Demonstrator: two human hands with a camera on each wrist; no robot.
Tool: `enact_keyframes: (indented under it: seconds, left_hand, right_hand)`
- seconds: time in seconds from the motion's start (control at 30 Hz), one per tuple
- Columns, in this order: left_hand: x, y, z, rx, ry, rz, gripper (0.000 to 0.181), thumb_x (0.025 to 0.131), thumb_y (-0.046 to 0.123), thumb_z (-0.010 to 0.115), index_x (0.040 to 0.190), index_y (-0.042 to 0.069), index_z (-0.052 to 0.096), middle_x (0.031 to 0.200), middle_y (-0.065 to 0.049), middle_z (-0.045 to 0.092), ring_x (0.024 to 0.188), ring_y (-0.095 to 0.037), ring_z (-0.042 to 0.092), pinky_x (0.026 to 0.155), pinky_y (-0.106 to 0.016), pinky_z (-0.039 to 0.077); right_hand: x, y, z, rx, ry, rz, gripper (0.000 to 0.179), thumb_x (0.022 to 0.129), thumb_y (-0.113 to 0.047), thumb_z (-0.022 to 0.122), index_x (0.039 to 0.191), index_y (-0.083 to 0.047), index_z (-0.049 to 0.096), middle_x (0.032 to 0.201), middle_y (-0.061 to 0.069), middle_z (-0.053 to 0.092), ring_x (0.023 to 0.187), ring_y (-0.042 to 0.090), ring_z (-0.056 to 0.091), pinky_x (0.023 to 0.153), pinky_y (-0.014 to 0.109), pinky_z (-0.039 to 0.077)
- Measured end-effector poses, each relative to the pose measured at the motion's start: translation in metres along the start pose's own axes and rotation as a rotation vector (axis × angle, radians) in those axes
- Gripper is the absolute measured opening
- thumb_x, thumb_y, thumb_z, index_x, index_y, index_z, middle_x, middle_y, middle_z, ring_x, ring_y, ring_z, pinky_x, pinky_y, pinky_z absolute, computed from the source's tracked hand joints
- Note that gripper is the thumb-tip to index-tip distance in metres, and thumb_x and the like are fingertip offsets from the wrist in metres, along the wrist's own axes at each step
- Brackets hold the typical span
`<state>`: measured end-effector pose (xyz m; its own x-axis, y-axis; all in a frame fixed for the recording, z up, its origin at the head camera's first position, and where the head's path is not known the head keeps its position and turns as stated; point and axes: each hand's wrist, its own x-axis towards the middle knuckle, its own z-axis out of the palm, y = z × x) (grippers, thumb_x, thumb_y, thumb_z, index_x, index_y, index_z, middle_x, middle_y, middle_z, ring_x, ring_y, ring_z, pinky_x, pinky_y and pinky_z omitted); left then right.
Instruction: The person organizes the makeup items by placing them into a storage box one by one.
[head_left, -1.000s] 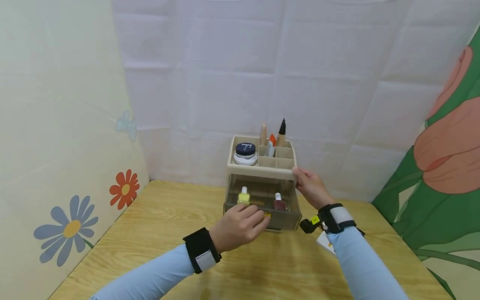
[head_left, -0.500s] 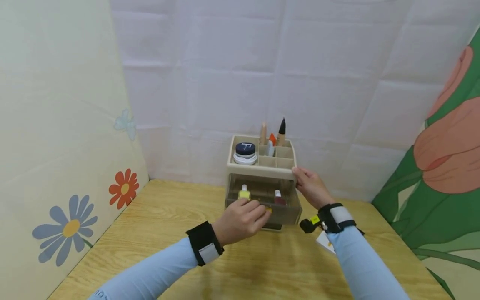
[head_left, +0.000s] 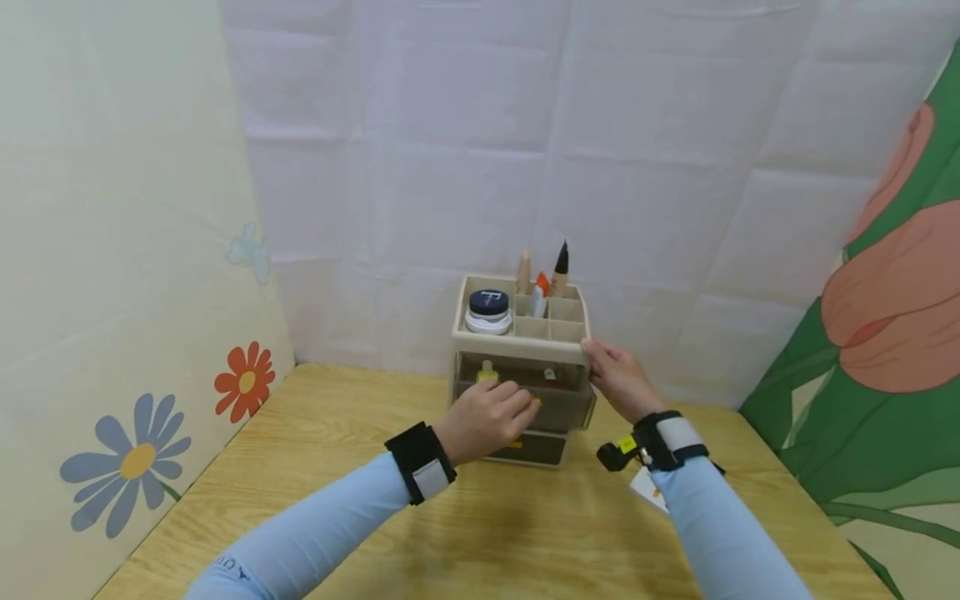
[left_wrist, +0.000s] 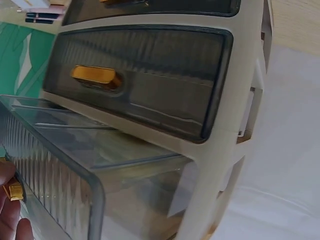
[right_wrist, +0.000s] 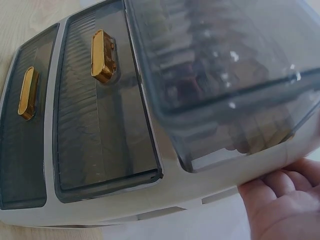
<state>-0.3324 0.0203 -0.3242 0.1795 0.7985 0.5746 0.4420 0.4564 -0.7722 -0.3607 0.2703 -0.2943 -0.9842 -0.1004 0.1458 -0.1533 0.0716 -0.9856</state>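
Note:
A beige cosmetics organizer (head_left: 517,344) stands at the back of the table. Its smoky clear top drawer (head_left: 562,410) is partly out. My left hand (head_left: 489,419) pinches that drawer's gold handle (left_wrist: 14,189), seen at the left edge of the left wrist view. Inside the drawer, a yellow nail polish bottle (head_left: 487,372) and a dark red nail polish bottle (head_left: 550,377) show only in part. With thumb and fingers, my right hand (head_left: 622,382) holds the organizer's right side near its upper corner; the right wrist view shows these fingers against the side wall.
On top of the organizer sit a navy-lidded jar (head_left: 489,302), a white tube with an orange end (head_left: 537,302) and a black-tipped pen (head_left: 561,268). Two lower drawers (right_wrist: 102,115) with gold handles are closed. A white card (head_left: 649,490) lies by the right wrist.
The top drawer has slid back further into the organizer, with my left hand moving away from me on its handle. My right hand keeps its hold on the organizer's side.

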Motion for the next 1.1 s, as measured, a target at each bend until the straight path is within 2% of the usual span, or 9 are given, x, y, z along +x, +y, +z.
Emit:
enact_keyframes:
  seconds: [0.3,0.53,0.73,1.1]
  left_hand:
    - [-0.001,-0.007,0.019,-0.041,-0.030,-0.062,0.014,0.093,0.016,0.066,0.102,0.011,0.076,0.093,0.000,0.067,0.080,-0.012,0.062,0.062,-0.023,0.050]
    - [0.000,-0.013,0.031,-0.034,-0.036,-0.076,0.012,0.093,0.013,0.067,0.100,0.012,0.076,0.092,0.000,0.066,0.077,-0.013,0.060,0.058,-0.023,0.047]
    - [0.001,-0.018,0.041,-0.038,-0.046,-0.082,0.013,0.094,0.011,0.064,0.100,0.011,0.076,0.091,0.000,0.065,0.078,-0.015,0.059,0.060,-0.025,0.048]
    - [-0.001,-0.021,0.048,-0.063,-0.062,-0.095,0.013,0.093,0.011,0.066,0.102,0.011,0.076,0.093,-0.001,0.068,0.082,-0.015,0.062,0.065,-0.025,0.051]
  right_hand:
    - [0.001,0.002,0.000,0.010,-0.007,-0.011,0.063,0.105,-0.036,0.038,0.151,0.004,0.022,0.154,0.022,0.025,0.140,0.030,0.027,0.112,0.043,0.024]
    - [0.000,0.002,0.000,0.017,-0.004,-0.015,0.064,0.105,-0.035,0.040,0.151,0.005,0.020,0.155,0.023,0.023,0.141,0.031,0.025,0.112,0.042,0.024]
    - [-0.001,0.001,-0.001,0.019,0.000,-0.031,0.064,0.105,-0.035,0.041,0.150,0.006,0.021,0.154,0.024,0.025,0.140,0.031,0.027,0.112,0.042,0.025]
    - [-0.002,0.003,0.001,0.002,0.008,-0.036,0.062,0.105,-0.035,0.041,0.150,0.005,0.026,0.152,0.023,0.029,0.139,0.031,0.030,0.112,0.043,0.026]
